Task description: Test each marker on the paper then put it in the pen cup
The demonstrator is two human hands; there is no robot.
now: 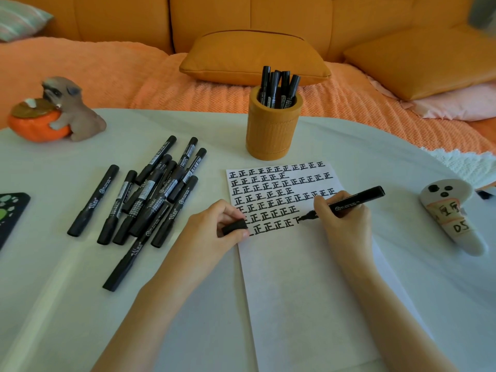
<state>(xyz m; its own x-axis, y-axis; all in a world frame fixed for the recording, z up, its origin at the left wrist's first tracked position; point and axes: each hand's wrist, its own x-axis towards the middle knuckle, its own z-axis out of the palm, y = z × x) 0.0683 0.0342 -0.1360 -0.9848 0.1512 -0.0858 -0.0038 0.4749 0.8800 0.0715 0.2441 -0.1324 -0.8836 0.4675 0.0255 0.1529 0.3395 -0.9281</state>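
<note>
The marker (358,196) in use lies slanted in the right hand (346,221), just right of the frame's centre. Its uncapped tip touches the paper (308,285) at the end of the lowest row of black written characters. The right hand's fingers (322,204) are curled and pinch the barrel close above the tip. The left hand (212,232) rests at the paper's left edge, near the centre of the frame, and pinches the black cap (234,227).

The paper lies on the white counter (67,304); its upper part is filled with rows of characters and its lower part is blank. The orange pen cup (272,132) stands upright just above the paper's top edge, in the upper middle, with several black markers (276,87) standing in it. A loose pile of capped markers (150,194) lies on the counter left of the paper. A dog figurine (73,108) stands at upper left, and a white toy (451,218) lies at the right edge.
</note>
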